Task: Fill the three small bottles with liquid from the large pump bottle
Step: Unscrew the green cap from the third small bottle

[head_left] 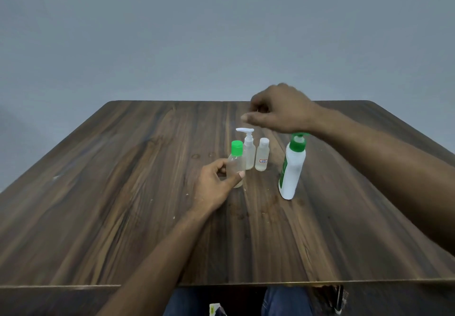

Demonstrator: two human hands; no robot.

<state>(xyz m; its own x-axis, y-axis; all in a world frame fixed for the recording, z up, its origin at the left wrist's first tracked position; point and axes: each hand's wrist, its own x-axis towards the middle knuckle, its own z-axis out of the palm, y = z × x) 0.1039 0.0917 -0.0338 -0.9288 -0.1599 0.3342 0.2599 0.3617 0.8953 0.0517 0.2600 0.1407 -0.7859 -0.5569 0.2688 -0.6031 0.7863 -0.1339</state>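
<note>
My left hand [216,185] grips a small clear bottle with a green cap [236,160], standing on the table. Just behind it stands a small clear bottle with a white pump top [248,150]. To its right is a small clear bottle with a white cap and a small label [262,154]. A large white bottle with a green flip top [291,168] stands further right, its lid flipped open. My right hand [280,109] hovers above the small bottles with fingers loosely curled and blurred; nothing shows in it.
The bottles stand near the middle of a dark wood-grain table [123,192]. A plain grey wall lies behind the far edge. My knees in blue jeans show below the near edge.
</note>
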